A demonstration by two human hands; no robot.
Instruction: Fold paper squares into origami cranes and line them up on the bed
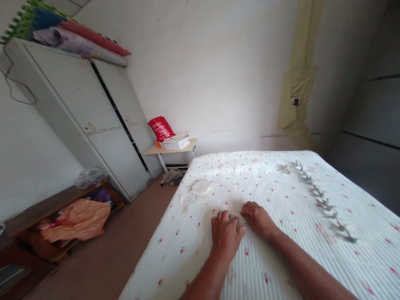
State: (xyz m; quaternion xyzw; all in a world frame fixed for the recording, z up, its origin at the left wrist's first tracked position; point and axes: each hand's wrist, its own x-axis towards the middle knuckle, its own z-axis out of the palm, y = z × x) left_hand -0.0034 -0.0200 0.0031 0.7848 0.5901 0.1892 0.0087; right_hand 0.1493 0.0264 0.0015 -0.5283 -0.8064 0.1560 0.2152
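Observation:
On the white bed cover with red dots [218, 166], my left hand [225, 231] and my right hand [256, 217] meet near the middle. Between them is a small greyish-white piece, perhaps paper [238, 219], partly hidden by my fingers. The fingers of both hands are bent around its edges, the left ones from the left side and the right ones from the upper right. Printed paper pieces [196, 193] lie beyond my left hand. A row of several small grey folded-looking objects [317, 191] runs along the right of the bed; their details are blurred.
Beyond the bed's far left corner stands a small table [153, 150] with a red bag [161, 128] and a white box [177, 143]. A grey cabinet [78, 91] is at the left, above a low wooden bench [46, 206] with an orange cloth [78, 218].

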